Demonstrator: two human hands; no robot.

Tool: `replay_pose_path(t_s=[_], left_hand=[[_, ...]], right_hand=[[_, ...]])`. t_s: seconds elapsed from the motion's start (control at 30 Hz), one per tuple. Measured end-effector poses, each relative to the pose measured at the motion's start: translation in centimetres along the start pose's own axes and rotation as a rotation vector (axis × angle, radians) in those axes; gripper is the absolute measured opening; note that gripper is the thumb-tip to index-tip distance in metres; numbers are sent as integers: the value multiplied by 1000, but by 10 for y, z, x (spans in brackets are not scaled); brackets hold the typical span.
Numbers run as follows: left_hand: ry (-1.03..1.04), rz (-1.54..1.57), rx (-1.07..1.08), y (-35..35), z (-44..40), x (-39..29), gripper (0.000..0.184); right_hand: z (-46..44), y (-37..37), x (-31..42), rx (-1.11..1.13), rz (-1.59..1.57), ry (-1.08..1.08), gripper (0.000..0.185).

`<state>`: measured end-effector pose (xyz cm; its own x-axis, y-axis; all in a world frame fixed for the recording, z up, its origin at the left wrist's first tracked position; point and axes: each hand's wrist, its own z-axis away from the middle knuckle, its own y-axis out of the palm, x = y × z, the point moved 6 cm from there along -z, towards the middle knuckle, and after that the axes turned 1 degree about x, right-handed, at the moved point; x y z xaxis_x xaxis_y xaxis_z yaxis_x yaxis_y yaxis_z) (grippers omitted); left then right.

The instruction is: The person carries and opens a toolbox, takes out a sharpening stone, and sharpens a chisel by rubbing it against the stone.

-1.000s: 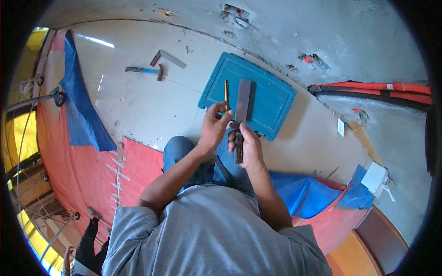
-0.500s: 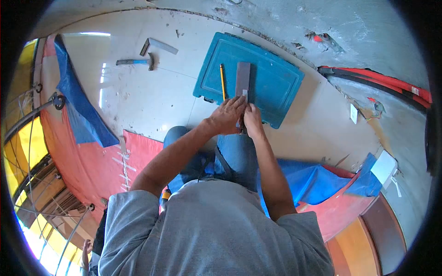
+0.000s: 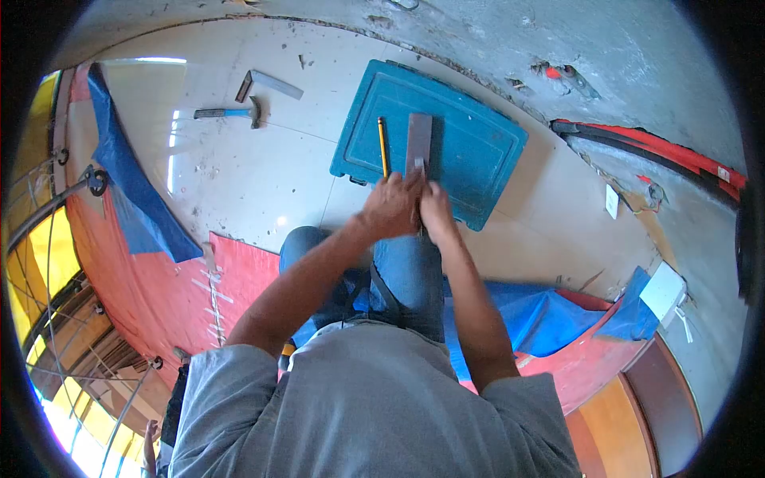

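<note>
A long brown-grey block, which looks like a sharpening stone [image 3: 418, 137], lies on a closed teal plastic case [image 3: 470, 151]. My left hand [image 3: 392, 209] is closed at the near end of the stone, fingers pressed over a flat metal blade [image 3: 420, 162]. Only the blade's pale shiny tip shows; the rest is covered by my hands. Close against it on the right, my right hand [image 3: 436, 212] is closed round the same tool, whose handle is hidden. A yellow pencil [image 3: 383, 147] lies on the case just beyond my left knuckles.
A blue-handled hammer [image 3: 231, 113] and a try square [image 3: 271, 84] lie on the pale tiled floor [image 3: 263, 175] at left. Blue tarp [image 3: 139, 175] and red sheeting [image 3: 151, 295] border the floor. A grey wall [image 3: 637, 72] with red-black cables [image 3: 661, 147] rises at right.
Both hands have shifted slightly on the stone, and my left hand's fingers look more bunched. The whole view has moved a little; the hammer, square and pencil stay in place.
</note>
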<state>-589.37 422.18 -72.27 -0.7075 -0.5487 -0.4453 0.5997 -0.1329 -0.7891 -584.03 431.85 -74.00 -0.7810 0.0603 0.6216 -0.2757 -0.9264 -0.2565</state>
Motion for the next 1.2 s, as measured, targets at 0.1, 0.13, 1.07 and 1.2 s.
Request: replay_pose_path(t_s=[0.1, 0.13, 1.07, 1.2], left_hand=[[-74, 199, 50, -30, -43, 29, 99], [-66, 166, 38, -43, -46, 29, 98], [-7, 149, 43, -29, -34, 31, 104], [-5, 171, 88, -15, 12, 2, 100]], right_hand=[[-42, -10, 45, 52, -37, -70, 40], [-52, -9, 49, 71, -64, -129, 38], [-61, 9, 3, 37, 47, -99, 47], [-7, 15, -23, -35, 14, -75, 45]])
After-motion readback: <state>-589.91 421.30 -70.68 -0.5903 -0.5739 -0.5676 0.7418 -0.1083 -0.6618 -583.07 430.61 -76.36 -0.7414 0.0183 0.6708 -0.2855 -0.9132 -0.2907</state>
